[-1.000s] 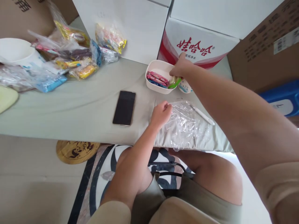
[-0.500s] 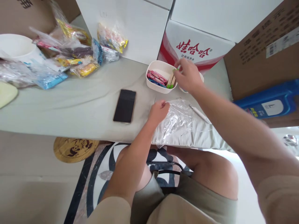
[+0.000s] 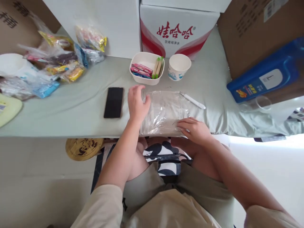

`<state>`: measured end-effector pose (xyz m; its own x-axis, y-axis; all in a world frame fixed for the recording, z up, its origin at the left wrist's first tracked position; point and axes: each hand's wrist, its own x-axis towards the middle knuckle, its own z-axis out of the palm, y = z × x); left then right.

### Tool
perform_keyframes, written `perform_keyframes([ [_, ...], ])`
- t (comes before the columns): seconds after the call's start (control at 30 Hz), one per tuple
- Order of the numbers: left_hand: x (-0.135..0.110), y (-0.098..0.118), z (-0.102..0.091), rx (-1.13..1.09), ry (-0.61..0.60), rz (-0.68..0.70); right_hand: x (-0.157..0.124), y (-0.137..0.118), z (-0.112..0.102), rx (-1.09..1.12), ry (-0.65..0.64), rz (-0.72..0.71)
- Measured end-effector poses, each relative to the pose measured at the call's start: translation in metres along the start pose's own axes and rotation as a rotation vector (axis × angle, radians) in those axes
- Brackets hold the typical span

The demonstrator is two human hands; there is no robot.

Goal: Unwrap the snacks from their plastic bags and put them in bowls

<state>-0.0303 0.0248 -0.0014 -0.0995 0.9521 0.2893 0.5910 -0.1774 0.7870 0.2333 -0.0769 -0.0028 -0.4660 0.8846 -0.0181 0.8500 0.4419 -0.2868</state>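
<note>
A clear plastic bag (image 3: 163, 109) lies flattened near the table's front edge. My left hand (image 3: 138, 103) is at its left side, thumb and fingers apart and curved, with nothing held. Across the bag's lower right part rests my right hand (image 3: 196, 129), its fingers stretched out. Just past the bag, a slim white pen-like tool with a metal tip (image 3: 193, 100) lies slanted. Behind stands a white tub (image 3: 144, 80) holding pink and blue wrapped sweets (image 3: 142, 70) and green-ended sticks (image 3: 156, 68). To its right is a white paper cup (image 3: 177, 71).
A phone (image 3: 114, 103) lies left of my left hand. Bagged snacks (image 3: 68, 65) and a white bucket (image 3: 11, 65) crowd the far left. White cartons (image 3: 177, 31) line the back; a brown box (image 3: 251, 41) and a blue bottle (image 3: 266, 76) stand at right.
My right hand has come down from beside the tub to the bag. My left hand has unclosed and shifted to the bag's left side. The bag now lies flatter, and the view has shifted.
</note>
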Motion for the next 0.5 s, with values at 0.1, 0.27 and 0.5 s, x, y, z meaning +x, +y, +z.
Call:
perform_keyframes([
  [0.1,-0.036,0.029,-0.013,0.020,-0.338,0.201,0.005,-0.004,-0.006,0.001,-0.021,0.107],
  [0.27,-0.075,0.037,-0.012,0.196,-0.691,0.178,0.005,-0.001,-0.007,0.087,0.045,0.147],
  [0.5,-0.042,0.002,-0.028,-0.112,-0.520,-0.112,-0.011,0.029,-0.010,0.264,0.189,0.081],
])
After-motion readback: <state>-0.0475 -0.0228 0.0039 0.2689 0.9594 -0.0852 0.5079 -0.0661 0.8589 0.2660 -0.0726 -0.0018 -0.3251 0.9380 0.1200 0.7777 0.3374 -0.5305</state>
